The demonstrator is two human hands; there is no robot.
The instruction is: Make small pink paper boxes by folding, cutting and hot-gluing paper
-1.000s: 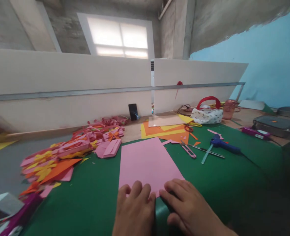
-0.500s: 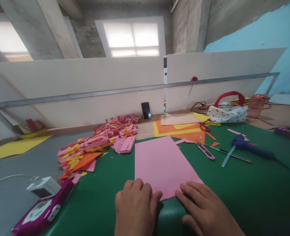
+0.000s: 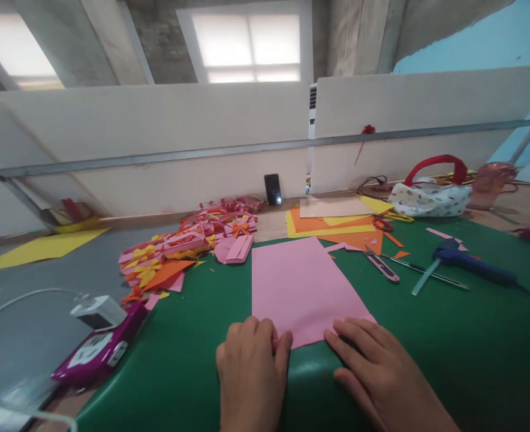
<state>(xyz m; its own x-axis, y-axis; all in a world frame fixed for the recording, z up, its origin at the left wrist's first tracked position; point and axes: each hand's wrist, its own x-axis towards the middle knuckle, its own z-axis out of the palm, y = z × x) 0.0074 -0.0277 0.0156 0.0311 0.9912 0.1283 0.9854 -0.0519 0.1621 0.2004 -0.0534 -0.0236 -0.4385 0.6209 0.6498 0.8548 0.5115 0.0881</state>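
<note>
A pink sheet of paper lies flat on the green cutting mat in front of me. My left hand rests at the sheet's near left corner with its fingers curled over the edge. My right hand lies at the near right corner, fingers stretched out and pressing on the paper's edge and the mat. Neither hand lifts the sheet.
A heap of pink, yellow and orange paper pieces lies to the left. Orange and yellow sheets, a cutter, a blue glue gun, a patterned bag and a phone lie beyond. A purple power strip sits at the left.
The view has swung left and down a little, bringing the purple power strip into sight. Both hands stay at the near edge of the pink sheet, barely shifted.
</note>
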